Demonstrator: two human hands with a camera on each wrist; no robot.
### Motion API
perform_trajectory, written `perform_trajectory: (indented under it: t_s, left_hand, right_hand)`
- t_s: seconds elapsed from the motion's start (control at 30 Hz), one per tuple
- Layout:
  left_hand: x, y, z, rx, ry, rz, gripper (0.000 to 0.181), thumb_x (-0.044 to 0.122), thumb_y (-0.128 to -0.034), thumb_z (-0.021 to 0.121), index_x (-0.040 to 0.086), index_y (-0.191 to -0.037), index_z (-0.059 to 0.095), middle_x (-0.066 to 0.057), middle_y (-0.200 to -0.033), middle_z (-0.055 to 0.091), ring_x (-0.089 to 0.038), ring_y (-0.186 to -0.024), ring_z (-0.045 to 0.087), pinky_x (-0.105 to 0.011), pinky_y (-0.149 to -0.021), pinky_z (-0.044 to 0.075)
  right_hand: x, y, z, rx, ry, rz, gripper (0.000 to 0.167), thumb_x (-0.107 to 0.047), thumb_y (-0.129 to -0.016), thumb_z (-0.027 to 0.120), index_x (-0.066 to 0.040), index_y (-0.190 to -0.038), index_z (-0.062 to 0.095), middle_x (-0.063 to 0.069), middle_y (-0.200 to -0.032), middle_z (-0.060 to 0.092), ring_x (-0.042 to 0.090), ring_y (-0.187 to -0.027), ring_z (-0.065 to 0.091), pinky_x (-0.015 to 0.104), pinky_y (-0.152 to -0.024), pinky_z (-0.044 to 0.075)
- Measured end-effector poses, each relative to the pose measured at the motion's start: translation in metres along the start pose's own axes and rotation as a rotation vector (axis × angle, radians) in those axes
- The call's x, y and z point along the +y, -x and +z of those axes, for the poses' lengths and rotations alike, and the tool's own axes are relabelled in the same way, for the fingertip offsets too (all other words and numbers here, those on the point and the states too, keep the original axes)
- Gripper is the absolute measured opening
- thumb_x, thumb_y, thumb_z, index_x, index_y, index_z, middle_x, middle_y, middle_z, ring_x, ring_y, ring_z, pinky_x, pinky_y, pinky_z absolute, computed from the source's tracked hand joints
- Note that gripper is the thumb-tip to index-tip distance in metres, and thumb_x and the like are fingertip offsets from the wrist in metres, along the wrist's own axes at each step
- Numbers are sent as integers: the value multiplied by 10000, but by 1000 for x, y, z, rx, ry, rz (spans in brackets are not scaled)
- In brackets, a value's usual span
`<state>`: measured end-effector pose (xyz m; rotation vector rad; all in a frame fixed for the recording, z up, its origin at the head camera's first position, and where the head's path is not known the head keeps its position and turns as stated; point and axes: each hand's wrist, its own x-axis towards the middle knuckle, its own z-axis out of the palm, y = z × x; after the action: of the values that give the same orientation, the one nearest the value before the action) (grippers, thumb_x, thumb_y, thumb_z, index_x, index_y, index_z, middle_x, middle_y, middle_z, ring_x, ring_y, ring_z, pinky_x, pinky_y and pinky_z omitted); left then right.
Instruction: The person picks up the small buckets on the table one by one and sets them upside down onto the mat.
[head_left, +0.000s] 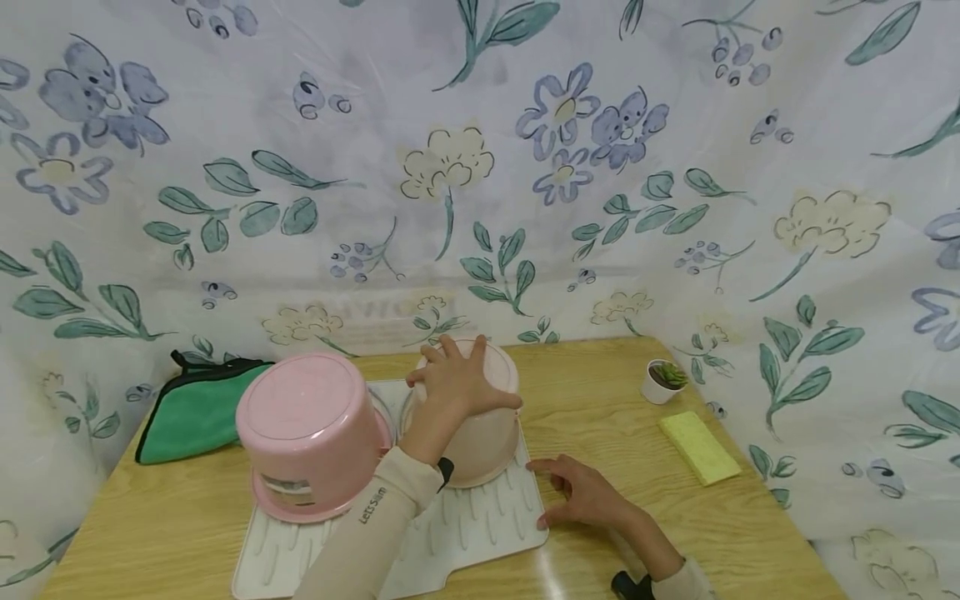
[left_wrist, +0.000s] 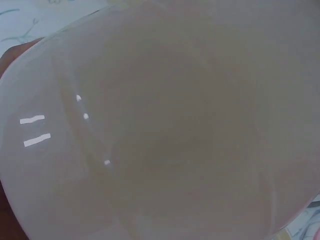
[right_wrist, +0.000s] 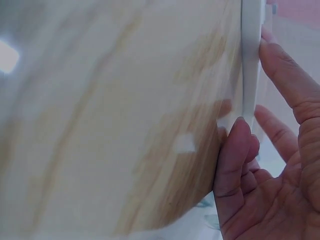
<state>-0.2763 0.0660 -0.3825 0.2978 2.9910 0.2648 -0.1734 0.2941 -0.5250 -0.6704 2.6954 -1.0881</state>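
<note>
A glossy cream tub (head_left: 483, 446) stands upside down on the white ridged drying mat (head_left: 491, 521). My left hand (head_left: 459, 379) lies spread over its base, the thumb stretched out to the right. In the left wrist view the wall of the cream tub (left_wrist: 175, 120) fills nearly everything, so most of that hand is hidden. At the mat's right edge, my right hand (head_left: 588, 496) touches the border with the tips of its index finger and thumb. The right wrist view shows its fingers (right_wrist: 290, 75) against the white edge of the mat (right_wrist: 251, 65).
An upside-down pink tub (head_left: 315, 433) stands on the mat's left half. Behind it lies a green pouch (head_left: 195, 417) with black trim. To the right, a yellow sponge cloth (head_left: 699, 447) and a small potted succulent (head_left: 663, 382) sit on the wooden table (head_left: 585, 400). A floral curtain (head_left: 375, 208) hangs behind.
</note>
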Motion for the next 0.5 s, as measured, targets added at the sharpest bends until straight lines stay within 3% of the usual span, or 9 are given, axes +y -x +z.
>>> perform_trajectory:
  t_s: [0.5]
  left_hand:
    - [7,-3,0,-7,0,-4,1215,849,-631,662,312,-1600,164,-322,-1574,168,-610,-1382,228,-767,-829,421]
  right_hand:
    - [3,1,-3,2,-10,-27,731,-333,-729,883,-93,-1357,596,52,-847,503,23,-696,395,188,-604,381]
